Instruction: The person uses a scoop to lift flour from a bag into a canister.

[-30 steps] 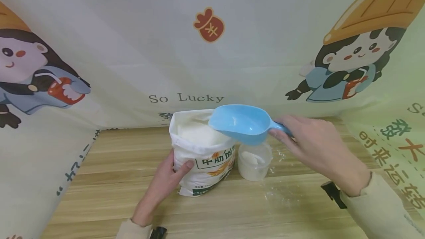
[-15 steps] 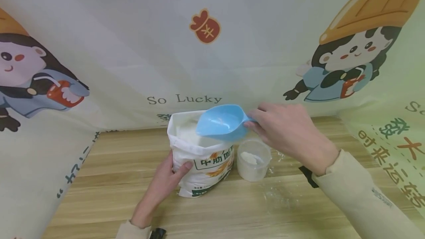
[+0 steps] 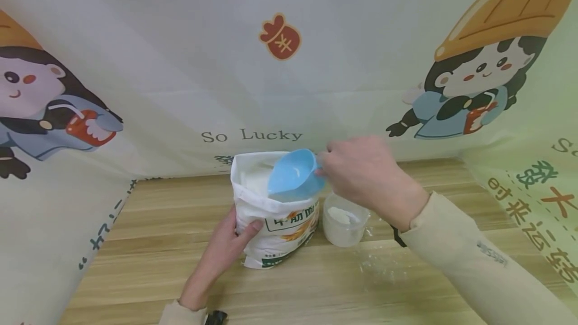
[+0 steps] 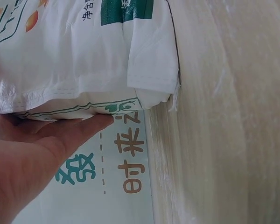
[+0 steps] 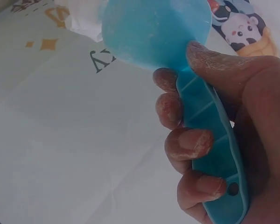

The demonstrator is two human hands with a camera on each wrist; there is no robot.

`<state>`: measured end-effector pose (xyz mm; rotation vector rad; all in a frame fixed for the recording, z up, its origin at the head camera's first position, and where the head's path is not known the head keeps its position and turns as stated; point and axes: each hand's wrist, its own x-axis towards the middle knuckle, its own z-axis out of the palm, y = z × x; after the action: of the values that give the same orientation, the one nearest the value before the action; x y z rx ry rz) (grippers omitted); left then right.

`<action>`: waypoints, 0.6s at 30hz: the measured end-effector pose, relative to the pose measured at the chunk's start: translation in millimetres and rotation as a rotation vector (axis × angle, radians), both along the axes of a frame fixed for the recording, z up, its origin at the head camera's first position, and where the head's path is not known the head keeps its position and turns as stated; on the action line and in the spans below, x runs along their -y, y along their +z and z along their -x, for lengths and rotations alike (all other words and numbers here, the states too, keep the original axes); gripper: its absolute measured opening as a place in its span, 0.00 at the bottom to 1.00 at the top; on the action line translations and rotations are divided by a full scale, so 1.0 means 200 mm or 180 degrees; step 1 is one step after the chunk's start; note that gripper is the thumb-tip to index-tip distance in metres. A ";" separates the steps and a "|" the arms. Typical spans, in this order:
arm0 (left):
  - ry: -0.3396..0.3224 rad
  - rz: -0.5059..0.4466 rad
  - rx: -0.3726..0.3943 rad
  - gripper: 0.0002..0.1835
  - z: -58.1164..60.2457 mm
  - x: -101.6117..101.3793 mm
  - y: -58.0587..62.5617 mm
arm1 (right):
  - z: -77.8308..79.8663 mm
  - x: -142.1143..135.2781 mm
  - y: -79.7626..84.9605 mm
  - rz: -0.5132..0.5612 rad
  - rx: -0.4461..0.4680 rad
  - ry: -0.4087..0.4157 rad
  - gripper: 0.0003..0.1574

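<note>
- Table (image 3: 149, 250), head view: wood-grain top, powder specks (image 3: 384, 267) scattered right of the tub (image 3: 338, 237).
- Backdrop (image 3: 180, 54): pale cloth behind and at both sides, printed with cartoon figures (image 3: 474, 84), red pouch (image 3: 281, 39), "So Lucky" lettering (image 3: 251, 135).
- Change vs. half a second ago: scoop (image 3: 293, 174) lower and further left, front end now down in the mouth of the bag (image 3: 273, 224); right hand (image 3: 361, 167) shifted left with it. Bag, tub and left hand (image 3: 232, 237) about where they were.
- Containers: white bag upright, top open, white powder (image 3: 254, 179) inside near the rim. Clear tub just right of the bag, uncovered, also white powder in it, heaped in the middle. Scoop contents: can't tell.
- Left wrist view: left hand grasps the bag's side, thumb on the printed face, fingers extended along the other side; bag base on the table.
- Right wrist view: right hand clenched round the scoop handle (image 5: 212, 140), thumb up near the bowl, fingers dusted white. Bag edge shows beside the bowl.
</note>
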<state>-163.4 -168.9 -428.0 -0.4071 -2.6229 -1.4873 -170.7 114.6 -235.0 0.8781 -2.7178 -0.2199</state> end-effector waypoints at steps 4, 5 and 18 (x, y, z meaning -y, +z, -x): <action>0.0021 0.0000 0.0006 0.29 0.00 0.00 0.00 | 0.00 0.04 0.00 -0.0101 0.0032 0.0029 0.14; 0.0019 -0.0004 0.0004 0.29 0.00 0.00 0.00 | 0.00 0.04 0.00 -0.0131 0.0051 0.0024 0.12; 0.0038 -0.0004 0.0042 0.30 0.00 0.00 0.00 | 0.03 0.13 -0.01 -0.0255 0.0140 -0.0044 0.32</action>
<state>-162.8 -169.3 -429.0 -0.3822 -2.6296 -1.4929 -177.6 88.7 -237.9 0.8964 -2.7736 -0.3180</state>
